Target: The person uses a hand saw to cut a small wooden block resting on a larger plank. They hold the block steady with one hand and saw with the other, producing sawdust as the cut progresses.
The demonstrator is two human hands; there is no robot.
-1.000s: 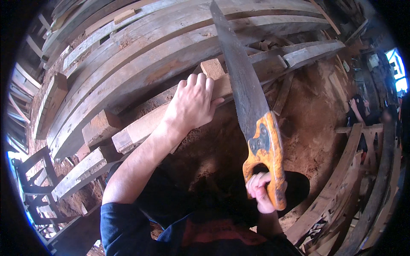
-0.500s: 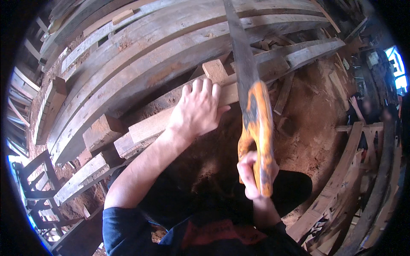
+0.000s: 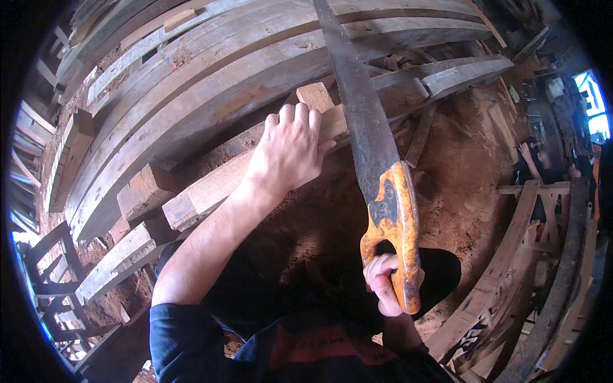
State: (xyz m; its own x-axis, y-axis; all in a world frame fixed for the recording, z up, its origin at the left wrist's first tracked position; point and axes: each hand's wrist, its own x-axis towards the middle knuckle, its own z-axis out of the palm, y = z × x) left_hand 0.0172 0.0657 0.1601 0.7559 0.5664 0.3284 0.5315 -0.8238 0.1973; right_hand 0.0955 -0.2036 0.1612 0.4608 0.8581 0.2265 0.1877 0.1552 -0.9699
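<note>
My right hand (image 3: 385, 281) is wrapped round the scuffed orange handle of a handsaw (image 3: 364, 112). Its dark, worn blade points away from me, with the far tip near the top of the picture. Beside the blade is the end of a pale wooden beam (image 3: 220, 182); I cannot tell whether the teeth are in the wood. My left hand (image 3: 285, 150) is closed over the top of that beam, left of the blade, with the thumb on the near side. Just beyond my knuckles sits a small wood block (image 3: 315, 97).
Long curved timbers (image 3: 255, 83) lie across the far side. Short blocks (image 3: 148, 190) prop the work at the left. Reddish dirt (image 3: 456, 191) covers the ground. More planks (image 3: 491, 274) stand at the right, near another person (image 3: 533, 159).
The saw has come back toward me, its handle lower and the broad side of its blade showing more. My left hand keeps its hold on the beam.
</note>
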